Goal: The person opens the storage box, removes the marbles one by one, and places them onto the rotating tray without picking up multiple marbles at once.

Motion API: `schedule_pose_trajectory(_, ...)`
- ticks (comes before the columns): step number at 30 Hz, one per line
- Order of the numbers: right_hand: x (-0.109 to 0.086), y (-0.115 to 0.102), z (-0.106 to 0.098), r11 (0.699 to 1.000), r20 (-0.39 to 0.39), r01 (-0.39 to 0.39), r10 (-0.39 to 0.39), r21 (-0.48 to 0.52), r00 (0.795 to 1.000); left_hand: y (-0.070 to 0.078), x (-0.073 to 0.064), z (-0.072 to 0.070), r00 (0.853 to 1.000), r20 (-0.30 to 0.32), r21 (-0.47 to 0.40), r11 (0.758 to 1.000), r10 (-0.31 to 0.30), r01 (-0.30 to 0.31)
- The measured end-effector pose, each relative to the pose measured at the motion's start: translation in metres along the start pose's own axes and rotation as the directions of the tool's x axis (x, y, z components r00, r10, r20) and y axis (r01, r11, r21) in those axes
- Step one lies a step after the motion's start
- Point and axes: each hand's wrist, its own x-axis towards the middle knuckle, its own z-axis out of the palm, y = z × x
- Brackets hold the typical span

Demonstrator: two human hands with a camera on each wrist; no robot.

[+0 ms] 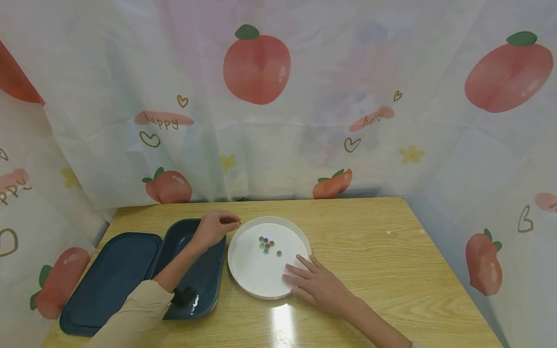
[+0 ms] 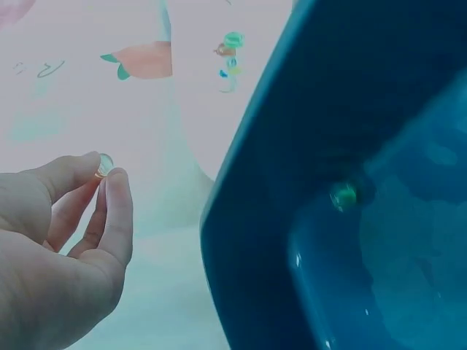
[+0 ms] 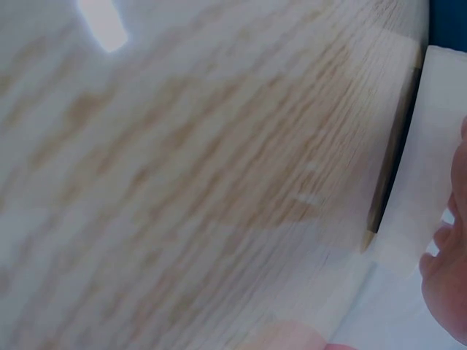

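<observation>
Between thumb and fingertip, my left hand (image 1: pixel 214 228) pinches a clear glass marble (image 2: pixel 106 165), held over the far right corner of a dark blue box (image 1: pixel 212 278), near the plate's rim. A greenish marble (image 2: pixel 344 195) lies inside the box in the left wrist view. Right of the box is a round white plate (image 1: pixel 250 270) with a raised rim. Several coloured marbles (image 1: pixel 266 245) are grouped on it, and a dark one (image 1: pixel 279 253) sits slightly apart. My right hand (image 1: pixel 319 282), fingers spread, rests at the plate's right front rim.
A matching dark blue lid (image 1: pixel 115 280) lies left of the box. Everything stands on a wood-grain table (image 1: pixel 370 241), with a fruit-printed curtain (image 1: pixel 300 140) hanging behind and at both sides.
</observation>
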Motion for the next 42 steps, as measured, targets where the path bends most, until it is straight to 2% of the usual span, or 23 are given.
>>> schedule_pose_trajectory(10,0.000,0.001,0.000,1.000,0.013,-0.013,0.013,0.021,1.000,0.004,0.014,0.027,0.999,-0.001,-0.005,0.999,0.048,-0.048)
schedule_pose_trajectory(25,0.001,0.001,0.000,0.999,0.017,-0.023,0.022,0.035,1.000,0.010,0.031,0.064,0.999,0.020,-0.031,0.998,0.048,-0.047)
schedule_pose_trajectory(35,0.001,0.000,0.000,0.999,0.030,-0.028,0.027,0.040,0.999,0.006,0.039,0.078,0.999,0.045,-0.023,1.000,0.002,-0.001)
schedule_pose_trajectory(42,0.001,0.000,-0.001,0.999,0.027,-0.021,0.020,0.037,0.999,0.003,0.040,0.083,0.999,0.042,-0.013,1.000,-0.003,0.003)
